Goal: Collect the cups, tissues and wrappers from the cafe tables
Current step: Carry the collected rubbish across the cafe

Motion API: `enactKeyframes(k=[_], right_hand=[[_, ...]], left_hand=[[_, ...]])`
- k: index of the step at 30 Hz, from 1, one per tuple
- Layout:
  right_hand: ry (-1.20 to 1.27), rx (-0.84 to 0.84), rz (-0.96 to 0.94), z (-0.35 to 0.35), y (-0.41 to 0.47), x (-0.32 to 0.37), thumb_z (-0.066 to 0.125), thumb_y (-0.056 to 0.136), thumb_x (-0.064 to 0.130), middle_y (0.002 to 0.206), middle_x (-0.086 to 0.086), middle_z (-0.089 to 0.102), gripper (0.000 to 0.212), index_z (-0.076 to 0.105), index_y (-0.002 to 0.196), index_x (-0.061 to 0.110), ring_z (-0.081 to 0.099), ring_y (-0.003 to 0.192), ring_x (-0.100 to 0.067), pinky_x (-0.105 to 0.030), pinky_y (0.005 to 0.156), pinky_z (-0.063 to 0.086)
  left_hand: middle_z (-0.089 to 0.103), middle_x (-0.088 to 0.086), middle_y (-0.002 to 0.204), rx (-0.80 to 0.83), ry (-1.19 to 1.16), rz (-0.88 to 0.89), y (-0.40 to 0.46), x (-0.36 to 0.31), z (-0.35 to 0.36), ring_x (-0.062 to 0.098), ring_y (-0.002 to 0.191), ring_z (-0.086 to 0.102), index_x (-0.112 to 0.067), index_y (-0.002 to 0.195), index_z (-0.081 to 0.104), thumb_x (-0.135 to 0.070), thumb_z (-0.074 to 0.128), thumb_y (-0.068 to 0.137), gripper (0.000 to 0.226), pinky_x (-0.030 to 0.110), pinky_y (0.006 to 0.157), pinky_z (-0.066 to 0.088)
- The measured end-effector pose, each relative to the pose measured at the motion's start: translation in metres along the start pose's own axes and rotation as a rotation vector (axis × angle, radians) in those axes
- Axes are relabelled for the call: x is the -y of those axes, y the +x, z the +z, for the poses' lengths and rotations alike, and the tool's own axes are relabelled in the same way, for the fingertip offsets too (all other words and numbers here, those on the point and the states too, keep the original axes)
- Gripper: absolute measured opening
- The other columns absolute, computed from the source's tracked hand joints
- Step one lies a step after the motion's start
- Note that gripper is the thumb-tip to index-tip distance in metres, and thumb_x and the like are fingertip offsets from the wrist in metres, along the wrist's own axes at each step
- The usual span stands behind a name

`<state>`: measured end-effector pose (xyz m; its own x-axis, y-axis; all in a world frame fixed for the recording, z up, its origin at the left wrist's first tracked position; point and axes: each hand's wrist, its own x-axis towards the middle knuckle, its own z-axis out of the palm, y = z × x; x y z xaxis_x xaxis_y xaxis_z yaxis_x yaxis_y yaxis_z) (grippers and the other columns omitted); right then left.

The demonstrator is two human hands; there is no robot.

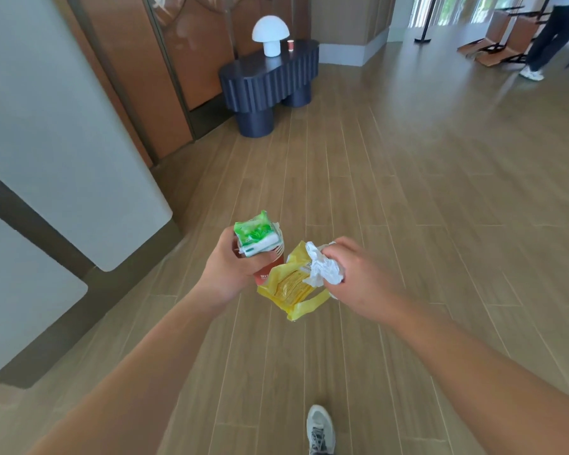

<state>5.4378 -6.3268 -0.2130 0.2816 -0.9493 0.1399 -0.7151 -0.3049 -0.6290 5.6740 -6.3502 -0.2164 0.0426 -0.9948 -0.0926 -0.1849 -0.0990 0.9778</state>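
Observation:
My left hand point(225, 269) grips a red paper cup point(267, 270) with a green and white tissue pack point(256, 236) stuffed into its top. My right hand point(358, 277) holds a crumpled white tissue point(324, 266) together with a yellow wrapper point(291, 287) that hangs below it. Both hands are held out over the wooden floor, close together. Far ahead, a small red cup point(290, 45) stands on a dark ribbed table point(270, 77) beside a white mushroom lamp point(270, 34).
A grey rounded counter point(63, 159) runs along the left. Wooden wall panels point(138, 60) stand behind the dark table. A person's legs point(546, 37) and overturned furniture point(503, 37) are at the far right. My shoe point(319, 430) is on the plank floor below.

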Motion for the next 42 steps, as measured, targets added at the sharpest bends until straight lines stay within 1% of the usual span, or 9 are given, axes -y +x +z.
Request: enactKeyframes(k=[3, 7, 11, 18, 21, 27, 30, 33, 42], right_hand=[[-0.021, 0.004, -0.006, -0.016, 0.053, -0.016, 0.055, 0.082, 0.026, 0.098, 0.023, 0.045, 0.032, 0.038, 0.083, 0.053, 0.05, 0.073, 0.005, -0.015, 0.049, 0.023], [0.002, -0.038, -0.035, -0.042, 0.119, -0.035, 0.057, 0.082, 0.022, 0.093, 0.021, 0.046, 0.03, 0.042, 0.083, 0.048, 0.051, 0.071, 0.0, -0.023, 0.053, 0.031], [-0.037, -0.04, -0.05, -0.052, 0.162, -0.047, 0.056, 0.082, 0.025, 0.091, 0.02, 0.046, 0.027, 0.041, 0.081, 0.047, 0.051, 0.069, 0.0, -0.023, 0.052, 0.032], [-0.044, -0.072, -0.017, -0.058, 0.246, -0.081, 0.055, 0.083, 0.025, 0.091, 0.015, 0.048, 0.025, 0.042, 0.083, 0.046, 0.052, 0.07, -0.002, -0.027, 0.053, 0.039], [-0.063, -0.045, 0.009, -0.051, 0.288, -0.095, 0.057, 0.082, 0.024, 0.091, 0.015, 0.048, 0.027, 0.042, 0.081, 0.046, 0.052, 0.07, -0.004, -0.027, 0.053, 0.039], [-0.062, -0.046, 0.071, -0.04, 0.4, -0.114, 0.048, 0.08, 0.043, 0.089, 0.015, 0.048, 0.016, 0.04, 0.069, 0.05, 0.052, 0.066, -0.004, -0.026, 0.051, 0.036], [-0.094, -0.041, 0.088, -0.041, 0.469, -0.119, 0.059, 0.084, 0.026, 0.091, 0.011, 0.05, 0.032, 0.041, 0.074, 0.05, 0.053, 0.067, -0.008, -0.034, 0.056, 0.046], [-0.112, -0.08, 0.073, -0.043, 0.536, -0.118, 0.061, 0.081, 0.019, 0.089, 0.011, 0.048, 0.038, 0.04, 0.076, 0.05, 0.05, 0.066, -0.004, -0.027, 0.052, 0.037], [-0.123, -0.103, 0.071, -0.038, 0.663, -0.146, 0.061, 0.082, 0.015, 0.092, 0.01, 0.05, 0.018, 0.055, 0.089, 0.03, 0.05, 0.068, -0.012, -0.03, 0.056, 0.041]], left_hand=[[0.076, 0.009, 0.094, 0.019, 0.042, 0.016, 0.057, -0.019, 0.007, 0.022, 0.068, 0.072, -0.016, 0.117, 0.057, -0.022, 0.09, 0.077, 0.052, 0.034, 0.065, 0.056], [0.076, 0.003, 0.084, 0.013, 0.022, 0.074, 0.12, -0.045, 0.016, 0.018, 0.063, 0.071, -0.02, 0.114, 0.057, -0.032, 0.09, 0.068, 0.058, 0.023, 0.057, 0.054], [0.076, 0.002, 0.096, 0.033, 0.035, 0.082, 0.173, -0.051, 0.016, 0.019, 0.075, 0.073, -0.023, 0.117, 0.058, -0.026, 0.09, 0.074, 0.054, 0.028, 0.065, 0.055], [0.074, -0.017, 0.099, 0.033, 0.026, 0.094, 0.274, -0.055, 0.024, 0.004, 0.087, 0.073, -0.033, 0.114, 0.06, -0.042, 0.09, 0.06, 0.063, 0.014, 0.064, 0.053], [0.073, -0.023, 0.096, 0.043, 0.027, 0.084, 0.325, -0.043, 0.02, -0.003, 0.085, 0.071, -0.032, 0.114, 0.06, -0.032, 0.093, 0.07, 0.055, 0.009, 0.061, 0.05], [0.073, -0.025, 0.095, 0.08, -0.055, 0.062, 0.45, -0.032, 0.006, -0.006, 0.084, 0.071, -0.033, 0.113, 0.06, -0.033, 0.093, 0.066, 0.058, 0.009, 0.061, 0.051], [0.073, -0.024, 0.099, 0.099, -0.072, 0.055, 0.512, -0.036, -0.008, -0.004, 0.088, 0.071, -0.034, 0.116, 0.059, -0.046, 0.091, 0.057, 0.068, 0.009, 0.063, 0.051], [0.073, -0.027, 0.098, 0.083, -0.062, 0.071, 0.575, -0.048, -0.027, -0.005, 0.087, 0.071, -0.036, 0.114, 0.059, -0.053, 0.088, 0.05, 0.072, 0.008, 0.063, 0.051], [0.073, -0.024, 0.099, 0.08, -0.04, 0.064, 0.714, -0.059, -0.054, -0.004, 0.089, 0.071, -0.035, 0.114, 0.059, -0.033, 0.091, 0.066, 0.058, 0.009, 0.063, 0.051]])
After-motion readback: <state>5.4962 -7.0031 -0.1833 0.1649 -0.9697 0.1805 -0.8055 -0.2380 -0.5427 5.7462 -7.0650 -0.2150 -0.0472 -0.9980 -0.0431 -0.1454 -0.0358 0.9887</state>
